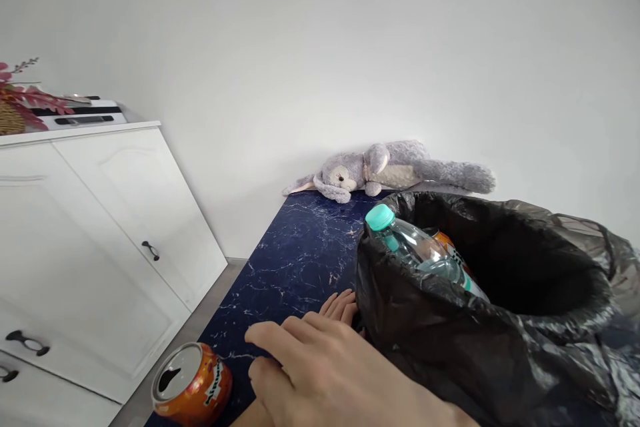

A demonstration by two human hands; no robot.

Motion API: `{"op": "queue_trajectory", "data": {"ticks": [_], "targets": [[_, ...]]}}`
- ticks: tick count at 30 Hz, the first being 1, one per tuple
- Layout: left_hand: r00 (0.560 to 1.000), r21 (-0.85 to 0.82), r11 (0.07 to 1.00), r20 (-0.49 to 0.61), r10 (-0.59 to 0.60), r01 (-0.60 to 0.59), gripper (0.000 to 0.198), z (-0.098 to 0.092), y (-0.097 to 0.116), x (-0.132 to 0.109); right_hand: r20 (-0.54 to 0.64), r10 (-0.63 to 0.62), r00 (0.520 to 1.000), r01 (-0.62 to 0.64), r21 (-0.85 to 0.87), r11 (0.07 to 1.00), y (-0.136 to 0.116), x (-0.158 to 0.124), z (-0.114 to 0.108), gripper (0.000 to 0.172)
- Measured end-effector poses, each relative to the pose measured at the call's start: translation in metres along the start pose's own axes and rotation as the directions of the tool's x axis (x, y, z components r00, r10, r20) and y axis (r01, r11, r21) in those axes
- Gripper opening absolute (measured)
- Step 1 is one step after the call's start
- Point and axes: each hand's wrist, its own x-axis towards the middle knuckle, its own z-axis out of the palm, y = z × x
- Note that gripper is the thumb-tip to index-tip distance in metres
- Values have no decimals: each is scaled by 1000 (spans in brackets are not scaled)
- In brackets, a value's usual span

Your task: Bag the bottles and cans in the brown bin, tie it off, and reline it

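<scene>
My right hand (320, 370) reaches in from the lower right, palm down, fingers apart and holding nothing. Its thumb and forefinger point toward an orange soda can (193, 383), opened at the top, standing near the table's left edge; a gap separates them. Partly hidden beneath it is my left hand (341, 307), whose stretched fingers rest by the side of a bin lined with a black garbage bag (425, 333). A clear plastic bottle (415, 243) with a turquoise cap leans out over the bin's rim. Behind it, part of another orange can (445, 240) shows inside.
The dark blue marble-patterned table (305, 240) runs back to a white wall. A grey plush rabbit (380, 170) lies along its far edge. White cabinets (100, 233) with dark handles stand at the left, carrying a white device (90, 115) and pink flowers (30, 100).
</scene>
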Motion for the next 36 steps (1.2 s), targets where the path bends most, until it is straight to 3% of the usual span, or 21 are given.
{"op": "queue_trajectory", "data": {"ticks": [2, 4, 11, 18, 27, 32, 36], "targets": [[996, 0, 998, 60, 64, -64, 45, 0, -1, 3, 11, 111, 994, -111, 16, 994, -7, 4, 27, 12], [986, 1, 992, 113, 125, -126, 44, -1, -4, 5, 33, 138, 990, -140, 67, 988, -15, 7, 49, 20], [976, 24, 982, 118, 183, -187, 40, -2, -9, 2, 108, -16, 994, -4, 181, 983, -27, 4, 104, 32], [978, 35, 984, 115, 172, -177, 36, -1, -7, -1, 77, -103, 992, 95, 98, 991, -35, 12, 113, 27], [977, 39, 984, 132, 168, -175, 36, -3, -7, 0, 60, -74, 995, 69, 81, 994, -38, 16, 136, 24], [975, 40, 983, 141, 172, -179, 37, -3, -7, 0, 59, -26, 998, 22, 70, 997, -36, 21, 132, 15], [975, 41, 983, 134, 175, -182, 38, -2, -9, 0, 78, 4, 997, -6, 31, 999, -32, 20, 116, 15]]}}
